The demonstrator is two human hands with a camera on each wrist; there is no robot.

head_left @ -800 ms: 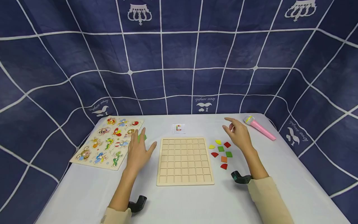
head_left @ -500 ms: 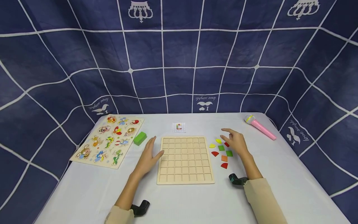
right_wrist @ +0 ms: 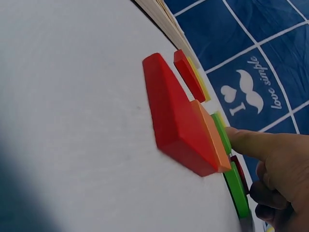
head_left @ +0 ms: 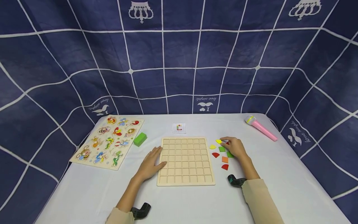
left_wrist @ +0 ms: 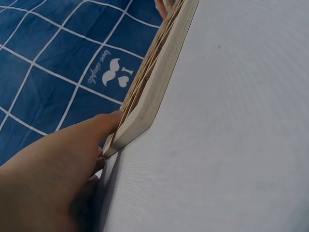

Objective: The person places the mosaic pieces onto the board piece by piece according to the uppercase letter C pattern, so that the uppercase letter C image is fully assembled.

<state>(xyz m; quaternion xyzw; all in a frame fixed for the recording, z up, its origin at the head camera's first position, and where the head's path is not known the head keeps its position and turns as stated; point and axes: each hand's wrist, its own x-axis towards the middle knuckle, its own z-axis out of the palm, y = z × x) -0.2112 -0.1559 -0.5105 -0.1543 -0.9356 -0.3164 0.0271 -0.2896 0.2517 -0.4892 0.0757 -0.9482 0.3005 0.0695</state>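
My left hand (head_left: 149, 165) rests along the left edge of the wooden grid board (head_left: 185, 161), its thumb on the top and its fingers extended by the side. In the left wrist view, the thumb (left_wrist: 108, 123) touches the board's rim (left_wrist: 145, 108). Across the board, my right hand (head_left: 235, 147) pinches the right end of a yellow rounded piece (head_left: 218, 141) between thumb and forefinger. Under that hand, a dark red piece and a green square (head_left: 230, 155) are partly covered. The right wrist view shows the thumb behind another green piece (right_wrist: 222, 133); the yellow piece's grip is hidden there.
Near the right hand lie a second yellow piece (head_left: 213, 147), a green square (head_left: 222, 149), an orange square (head_left: 225, 159) and red pieces (head_left: 225, 167). A pattern card (head_left: 179, 128) lies behind the board. Around are an insect puzzle (head_left: 109, 141), green block (head_left: 140, 139) and pink microphone (head_left: 263, 129).
My left hand has moved from beside the green block down and right onto the board's edge. My right hand has come down and left to the yellow piece, its fingers closing there.
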